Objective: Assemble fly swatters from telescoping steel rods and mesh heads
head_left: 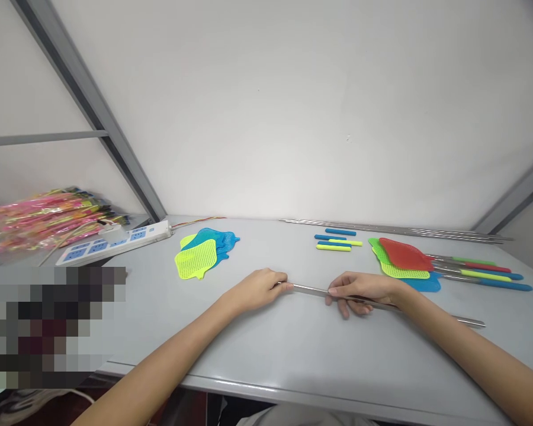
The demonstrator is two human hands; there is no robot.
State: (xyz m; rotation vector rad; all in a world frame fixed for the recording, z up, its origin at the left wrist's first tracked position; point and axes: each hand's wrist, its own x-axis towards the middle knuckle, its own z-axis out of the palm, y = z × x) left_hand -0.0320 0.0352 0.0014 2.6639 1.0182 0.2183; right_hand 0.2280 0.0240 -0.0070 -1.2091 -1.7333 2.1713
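Observation:
A thin metal rod (310, 289) runs nearly level above the table between my two hands. My left hand (266, 289) is closed round its left end, which the fingers hide. Farther along, my right hand (357, 291) pinches the rod between thumb and fingers, the lower fingers loosely curled. The rod's right end comes out beyond my right forearm. Left of my hands lie loose fly swatter heads (196, 258), yellow and blue. To the right, several fly swatters with red, green, yellow and blue parts (406, 254) lie stacked, their metal shafts pointing right.
Several blue and yellow handle grips (334, 248) lie behind my hands. A bundle of metal rods (395, 229) lies along the wall. At the left are a white power strip (135, 238) and bagged colourful items (48, 216). A pixelated patch hides the lower left.

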